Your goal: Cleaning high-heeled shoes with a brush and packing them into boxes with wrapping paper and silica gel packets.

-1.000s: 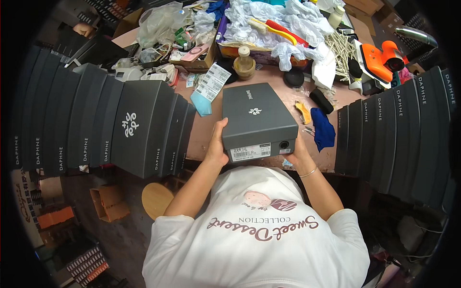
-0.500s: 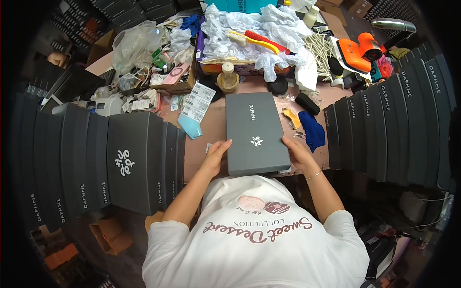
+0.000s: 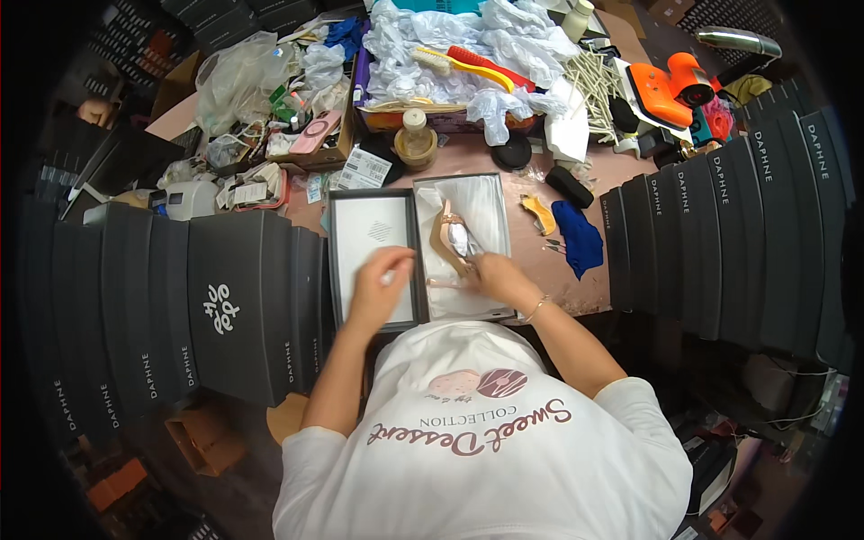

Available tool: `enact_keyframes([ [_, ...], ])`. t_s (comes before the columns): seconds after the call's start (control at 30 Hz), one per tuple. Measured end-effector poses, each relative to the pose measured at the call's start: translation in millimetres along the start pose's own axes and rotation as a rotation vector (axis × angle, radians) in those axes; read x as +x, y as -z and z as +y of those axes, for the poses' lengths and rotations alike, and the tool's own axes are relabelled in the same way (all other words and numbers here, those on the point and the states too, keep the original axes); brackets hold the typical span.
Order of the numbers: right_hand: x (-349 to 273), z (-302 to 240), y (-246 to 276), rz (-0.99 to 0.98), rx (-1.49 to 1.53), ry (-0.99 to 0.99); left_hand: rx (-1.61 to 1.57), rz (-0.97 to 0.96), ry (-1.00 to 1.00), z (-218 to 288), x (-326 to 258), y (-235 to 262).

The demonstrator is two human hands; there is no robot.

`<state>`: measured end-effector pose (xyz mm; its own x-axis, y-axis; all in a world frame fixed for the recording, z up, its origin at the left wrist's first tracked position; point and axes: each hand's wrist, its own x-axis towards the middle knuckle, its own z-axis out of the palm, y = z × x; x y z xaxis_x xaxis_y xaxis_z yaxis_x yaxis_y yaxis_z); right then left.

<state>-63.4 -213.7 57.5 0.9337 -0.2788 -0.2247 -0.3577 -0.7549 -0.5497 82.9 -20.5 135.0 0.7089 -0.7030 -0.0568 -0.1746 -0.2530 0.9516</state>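
Shoe (image 3: 445, 236) lies inside open shoebox (image 3: 505, 236). Right hand (image 3: 500, 280) at the shoe, over the shoebox; blurred, can't tell if clamped on it. Left hand (image 3: 379, 286) left of shoebox, above upturned lid (image 3: 355, 236), fingers curled, grip unclear. Blue cloth (image 3: 579, 241) right of shoebox.

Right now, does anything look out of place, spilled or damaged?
The crumpled white wrapping heaps above its box at the far side and droops over the front rim, which looks untidy. The shoe is partly hidden, so I can't judge damage.
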Motion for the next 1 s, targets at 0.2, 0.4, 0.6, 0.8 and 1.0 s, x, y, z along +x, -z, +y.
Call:
enact_keyframes([
  [0.2,6.6,-10.0,-15.4,0.104,-0.077,-0.027,-0.419,-0.069,0.42,-81.7,-6.2,-77.7],
  [0.4,-30.0,-60.9,65.6,0.236,-0.106,0.335,-1.101,-0.054,0.769,-61.5,9.2,-21.6],
  [0.6,-28.7,-66.3,90.3,0.397,-0.371,0.683,-1.818,-0.83,0.746,-33.4,-13.9,-15.1],
  [0.8,-32.2,-74.7,91.8,0.242,0.348,0.235,-1.482,-0.372,0.528,-14.1,-13.2,-30.0],
  [1.0,-12.7,-72.9,47.2,0.043,1.186,-0.052,-1.296,-0.27,0.367,11.1,-23.3,-40.1],
])
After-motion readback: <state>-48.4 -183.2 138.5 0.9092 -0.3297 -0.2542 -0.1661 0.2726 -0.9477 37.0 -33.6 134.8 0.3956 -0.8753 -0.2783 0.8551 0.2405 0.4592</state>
